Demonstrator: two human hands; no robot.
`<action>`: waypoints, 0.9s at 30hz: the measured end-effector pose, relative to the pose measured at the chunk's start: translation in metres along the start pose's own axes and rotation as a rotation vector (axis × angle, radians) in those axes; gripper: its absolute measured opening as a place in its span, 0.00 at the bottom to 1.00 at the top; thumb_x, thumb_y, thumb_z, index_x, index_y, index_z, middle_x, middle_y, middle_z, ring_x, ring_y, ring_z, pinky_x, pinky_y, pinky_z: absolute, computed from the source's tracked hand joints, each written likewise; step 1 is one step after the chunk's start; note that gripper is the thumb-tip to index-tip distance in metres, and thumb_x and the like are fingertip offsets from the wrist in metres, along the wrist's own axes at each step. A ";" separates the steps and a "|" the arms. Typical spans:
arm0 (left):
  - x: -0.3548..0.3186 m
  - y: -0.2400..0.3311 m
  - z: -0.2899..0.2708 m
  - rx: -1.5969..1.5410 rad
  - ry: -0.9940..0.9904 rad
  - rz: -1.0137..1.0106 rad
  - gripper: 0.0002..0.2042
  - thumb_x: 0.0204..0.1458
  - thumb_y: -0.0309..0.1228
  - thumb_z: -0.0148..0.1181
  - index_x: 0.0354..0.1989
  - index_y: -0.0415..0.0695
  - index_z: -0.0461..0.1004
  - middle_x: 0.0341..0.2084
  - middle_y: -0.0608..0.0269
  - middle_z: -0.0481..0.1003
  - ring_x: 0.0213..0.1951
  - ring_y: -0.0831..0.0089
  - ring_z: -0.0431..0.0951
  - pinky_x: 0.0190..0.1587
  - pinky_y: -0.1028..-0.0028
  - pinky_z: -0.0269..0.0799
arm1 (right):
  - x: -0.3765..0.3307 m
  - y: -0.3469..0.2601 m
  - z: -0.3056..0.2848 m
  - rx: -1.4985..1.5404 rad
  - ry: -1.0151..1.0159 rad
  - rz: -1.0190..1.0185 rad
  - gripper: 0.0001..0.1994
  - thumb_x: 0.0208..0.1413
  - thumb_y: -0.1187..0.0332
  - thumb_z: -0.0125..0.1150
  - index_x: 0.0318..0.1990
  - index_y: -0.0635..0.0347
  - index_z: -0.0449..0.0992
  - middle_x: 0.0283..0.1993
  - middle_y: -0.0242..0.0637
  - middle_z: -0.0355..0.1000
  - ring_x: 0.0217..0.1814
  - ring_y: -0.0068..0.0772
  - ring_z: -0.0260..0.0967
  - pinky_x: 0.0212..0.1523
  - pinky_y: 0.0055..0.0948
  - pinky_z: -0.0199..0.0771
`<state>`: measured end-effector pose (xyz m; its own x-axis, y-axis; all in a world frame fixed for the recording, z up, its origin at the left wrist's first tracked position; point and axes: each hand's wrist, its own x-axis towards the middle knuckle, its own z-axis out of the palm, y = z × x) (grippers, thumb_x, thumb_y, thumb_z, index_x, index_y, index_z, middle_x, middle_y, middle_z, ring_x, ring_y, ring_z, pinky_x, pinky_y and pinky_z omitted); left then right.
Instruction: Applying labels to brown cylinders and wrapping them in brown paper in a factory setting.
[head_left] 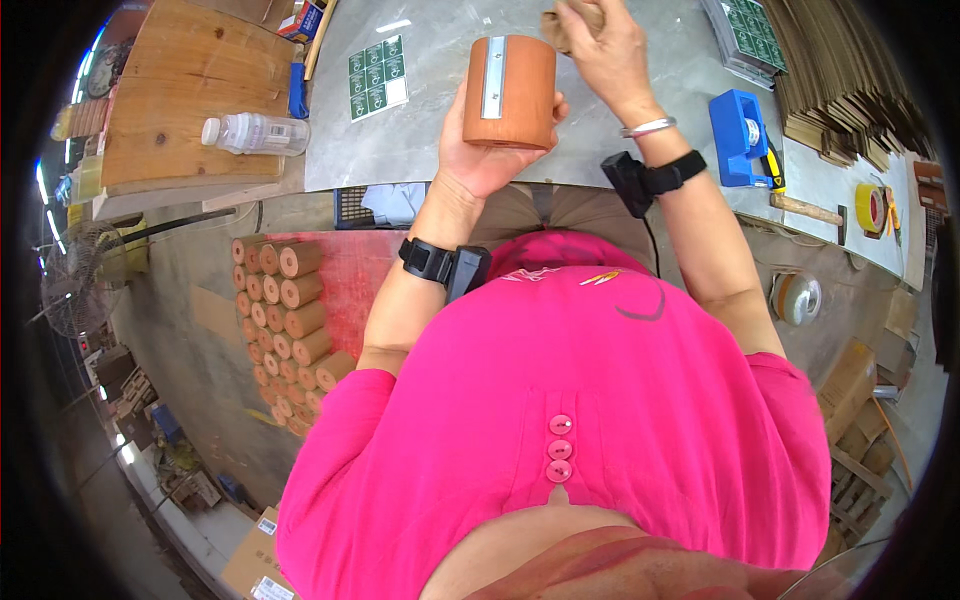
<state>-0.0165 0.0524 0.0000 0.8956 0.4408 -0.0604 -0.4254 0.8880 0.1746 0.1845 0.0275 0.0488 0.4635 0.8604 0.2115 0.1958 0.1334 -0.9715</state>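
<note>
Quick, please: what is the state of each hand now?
Left hand: closed around the orange-brown cylinder.
Right hand: fingers closed on a brown piece, partly out of view.

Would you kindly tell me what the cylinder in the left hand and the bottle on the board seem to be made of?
Cylinder: probably matte brown paper or card wrap, with a glossy silvery strip, maybe tape. Bottle: clear plastic, see-through with a white cap.
</note>
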 end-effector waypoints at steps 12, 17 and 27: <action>-0.004 0.011 0.002 0.129 0.142 0.101 0.41 0.63 0.65 0.46 0.73 0.44 0.58 0.65 0.47 0.66 0.66 0.48 0.68 0.64 0.46 0.67 | -0.086 0.065 -0.081 -0.965 -0.163 -0.333 0.17 0.55 0.63 0.69 0.52 0.53 0.82 0.49 0.40 0.78 0.52 0.51 0.72 0.54 0.42 0.71; -0.003 0.006 0.011 0.401 0.265 0.164 0.40 0.64 0.65 0.43 0.73 0.45 0.57 0.66 0.43 0.64 0.66 0.43 0.67 0.66 0.46 0.65 | -0.074 0.042 -0.066 -0.552 -0.072 -0.329 0.12 0.52 0.69 0.71 0.46 0.56 0.85 0.49 0.41 0.78 0.47 0.47 0.74 0.52 0.39 0.73; -0.002 -0.009 0.022 0.278 0.221 0.061 0.39 0.63 0.65 0.45 0.73 0.47 0.59 0.65 0.49 0.67 0.64 0.50 0.69 0.63 0.49 0.70 | -0.031 -0.010 0.003 -0.238 0.024 -0.706 0.12 0.58 0.72 0.66 0.49 0.61 0.81 0.45 0.42 0.78 0.45 0.34 0.76 0.46 0.32 0.76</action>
<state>-0.0118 0.0408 0.0205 0.8066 0.5368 -0.2474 -0.3985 0.8031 0.4431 0.1654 0.0008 0.0517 0.1761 0.5981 0.7819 0.6345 0.5383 -0.5547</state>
